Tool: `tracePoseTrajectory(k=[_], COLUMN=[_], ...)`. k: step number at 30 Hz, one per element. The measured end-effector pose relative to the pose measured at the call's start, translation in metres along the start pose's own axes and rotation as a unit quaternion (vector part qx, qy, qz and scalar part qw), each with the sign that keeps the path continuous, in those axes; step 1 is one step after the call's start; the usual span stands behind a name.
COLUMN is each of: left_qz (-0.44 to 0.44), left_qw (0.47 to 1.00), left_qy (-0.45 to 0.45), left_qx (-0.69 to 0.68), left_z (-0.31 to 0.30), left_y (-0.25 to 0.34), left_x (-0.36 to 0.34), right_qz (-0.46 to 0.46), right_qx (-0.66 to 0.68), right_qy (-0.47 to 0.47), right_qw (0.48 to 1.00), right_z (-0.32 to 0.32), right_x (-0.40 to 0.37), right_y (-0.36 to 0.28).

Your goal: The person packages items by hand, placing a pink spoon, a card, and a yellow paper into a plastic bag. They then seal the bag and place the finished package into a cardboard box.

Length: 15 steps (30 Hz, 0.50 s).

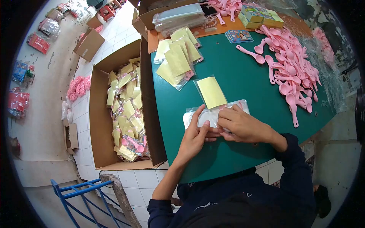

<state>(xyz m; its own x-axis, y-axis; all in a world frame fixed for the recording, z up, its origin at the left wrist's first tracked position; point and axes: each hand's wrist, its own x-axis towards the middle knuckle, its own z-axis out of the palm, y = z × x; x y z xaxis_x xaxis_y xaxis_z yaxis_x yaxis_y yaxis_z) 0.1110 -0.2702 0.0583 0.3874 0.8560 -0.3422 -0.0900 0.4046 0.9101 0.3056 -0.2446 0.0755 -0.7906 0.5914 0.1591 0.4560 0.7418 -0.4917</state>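
Note:
In front of me on the green tabletop, a clear bag with a yellow card (212,92) lies with its lower end against a stack of clear plastic bags (188,119). My left hand (194,140) is at the stack's left, index finger stretched along the plastic, thumb and other fingers closing at its near edge. On the right side, my right hand (242,124) is closed, its fingertips pinching plastic at the same edge. The fingers partly hide what they grip. Several filled packets with yellow cards (177,60) lie beyond, to the left.
A big cardboard box (154,125) of packets stands against the table's left side. Pink spoons (291,66) are heaped at right. Farther back are picture cards (238,36), small yellow boxes (258,17) and a pile of plastic sleeves (178,19). A blue metal frame (85,190) stands lower left.

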Motion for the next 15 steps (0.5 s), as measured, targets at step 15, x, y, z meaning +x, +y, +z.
tracePoseTrajectory(k=[15], left_qz=[0.023], left_qw=[0.995], left_qy=[0.035], left_qx=[0.086], left_z=[0.001], left_y=[0.002], left_x=[-0.007], right_qz=[-0.011], right_qx=[0.195], right_qy=[-0.031], right_qw=[0.980], right_z=[-0.047], right_x=[-0.031], right_y=[0.007])
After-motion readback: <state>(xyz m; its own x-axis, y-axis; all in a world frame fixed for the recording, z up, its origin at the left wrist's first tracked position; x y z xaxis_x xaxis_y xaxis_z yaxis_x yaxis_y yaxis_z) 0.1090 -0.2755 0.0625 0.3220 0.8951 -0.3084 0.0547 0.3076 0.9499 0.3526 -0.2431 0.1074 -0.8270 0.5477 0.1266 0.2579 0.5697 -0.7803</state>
